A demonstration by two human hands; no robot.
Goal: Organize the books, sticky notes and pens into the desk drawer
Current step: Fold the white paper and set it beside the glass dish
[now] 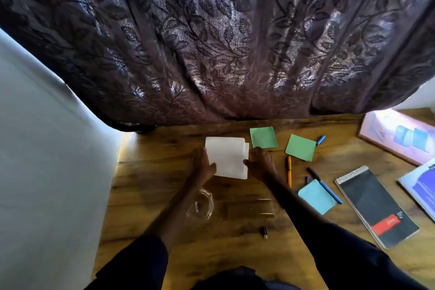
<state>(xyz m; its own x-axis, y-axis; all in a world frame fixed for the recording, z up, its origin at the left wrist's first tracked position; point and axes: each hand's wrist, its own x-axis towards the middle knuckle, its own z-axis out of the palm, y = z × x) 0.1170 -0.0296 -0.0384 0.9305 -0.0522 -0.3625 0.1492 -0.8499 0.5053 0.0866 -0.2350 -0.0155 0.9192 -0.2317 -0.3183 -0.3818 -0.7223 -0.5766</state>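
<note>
Two hands: the left hand [203, 165] pinches the lower left edge of the white pad [227, 156], thumb on top. The right hand [260, 162] meets the pad's right edge with its thumb; whether its fingers curl under it I cannot tell.
White pad: flat on the surface [153, 172], toward the far side, its sheets slightly fanned on the right.
Step in hand: probably squaring the pad and picking it up. It would go best with even pressure from both sides, so the loose sheets line up before the lift.
Other notes: one green note [263, 137] just beyond the right hand, a second green note [300, 147] farther right, and a light blue note [316, 196] nearer.
Pens: an orange pen [289, 170] beside the right forearm, a blue pen [327, 189] across the light blue note's edge, and a blue-capped pen [320, 140] beside the second green note.
Books: a spiral notebook [376, 207], a pink-covered book [397, 139] and another book [421, 188], all well to the right.
In the way: a glass jar [201, 205] under the left forearm could be knocked as the arm pulls back; a small black object [264, 232] lies nearer.
Drawer: not in view.
</note>
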